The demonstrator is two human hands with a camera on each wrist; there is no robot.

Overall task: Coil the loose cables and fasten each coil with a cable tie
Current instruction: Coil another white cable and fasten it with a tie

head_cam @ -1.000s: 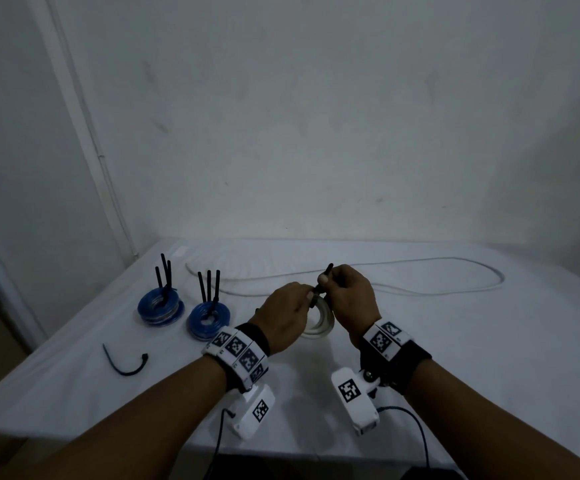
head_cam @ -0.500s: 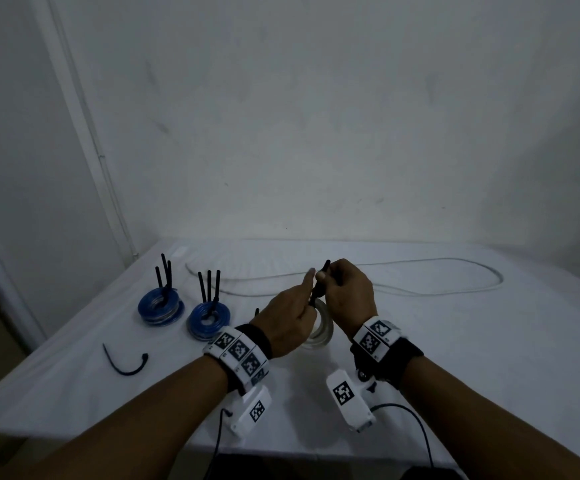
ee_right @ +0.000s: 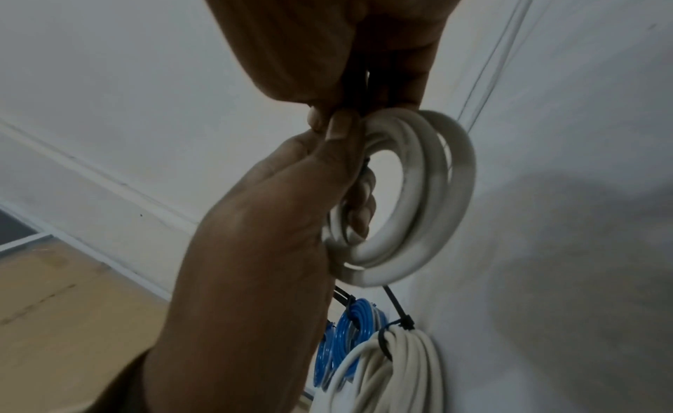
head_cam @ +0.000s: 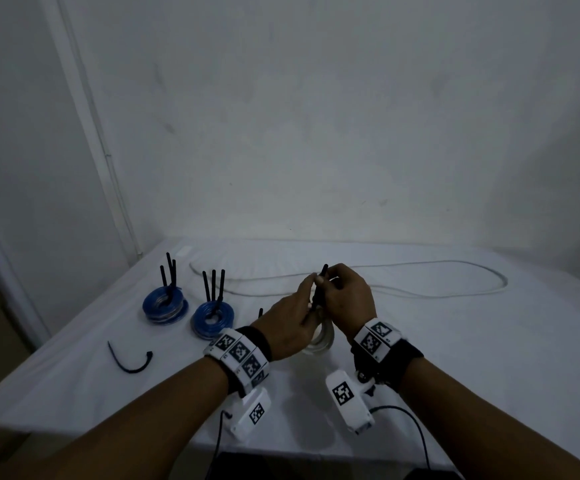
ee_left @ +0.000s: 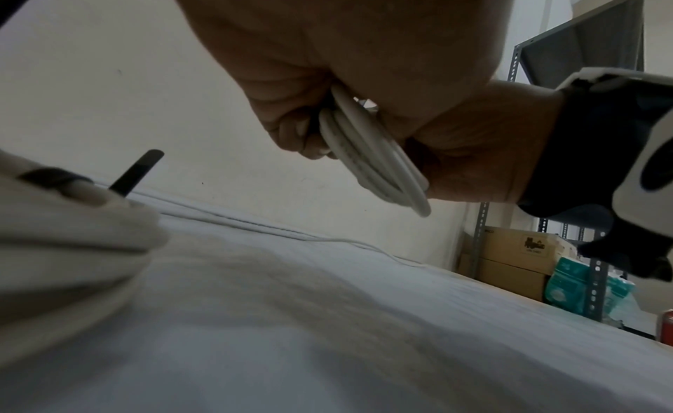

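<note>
Both hands meet above the bench's near middle. Right hand (head_cam: 349,299): thumb and fingers pinched together on the black cable tie (head_cam: 319,289), whose tail sticks up past the knuckles. Left hand (head_cam: 290,322): fingers curled round the white coil (ee_right: 418,200), fingertips pressed at the tie where it crosses the loops. Coil held on edge, clear of the cloth in the wrist views, several turns lying side by side.

On the bench (head_cam: 454,358), white cloth cover. A second white coil (ee_right: 393,370), already cinched with a black tie, lies just below the hands in the right wrist view. Left of the hands, two blue coils (head_cam: 165,304) (head_cam: 213,317), each with three black tie tails standing up. Nearer the front left edge, a spare black tie (head_cam: 130,361) lies bent in a curve. Behind the hands, a loose white cable (head_cam: 454,268) runs across the far side in a long loop.

Wrist cameras with marker bands on both forearms.
</note>
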